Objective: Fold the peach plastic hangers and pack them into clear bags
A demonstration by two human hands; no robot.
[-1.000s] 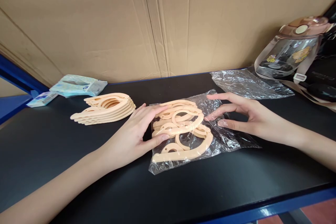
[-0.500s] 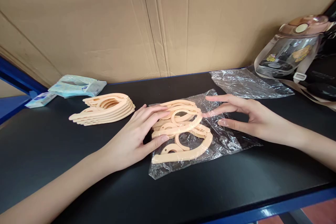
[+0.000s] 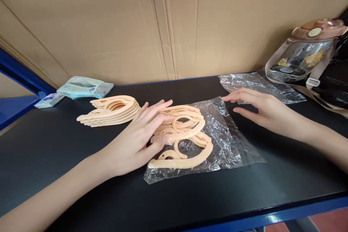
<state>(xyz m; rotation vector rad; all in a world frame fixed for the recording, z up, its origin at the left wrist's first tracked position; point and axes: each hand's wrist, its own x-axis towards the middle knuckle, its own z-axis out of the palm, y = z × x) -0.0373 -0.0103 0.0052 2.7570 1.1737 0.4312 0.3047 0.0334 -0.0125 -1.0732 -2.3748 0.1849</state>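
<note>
A clear plastic bag lies flat on the black table, near the middle of the scene, with several peach-coloured hangers overlapping inside its left part; its right part is bare crinkled film. The left hand rests palm down across the left end of the bag, its fingers spread a little and its thumb set apart on the near side, pressing on the film over the hangers and pinching nothing. The right hand is at the far right corner of the bag, fingers held close together and thumb apart below them, with a gap between; whether the fingertips touch the film there is hard to tell. Left of the bag, just beyond the left hand, sits a neat stack of matching hangers. Farther left, near the cardboard wall, 2 packets lie close together: a larger pale blue packet and a smaller white-and-blue packet. At the far right, a 2nd clear bag lies flat beside a transparent bottle with a brownish-pink lid and a beige strap.
</note>
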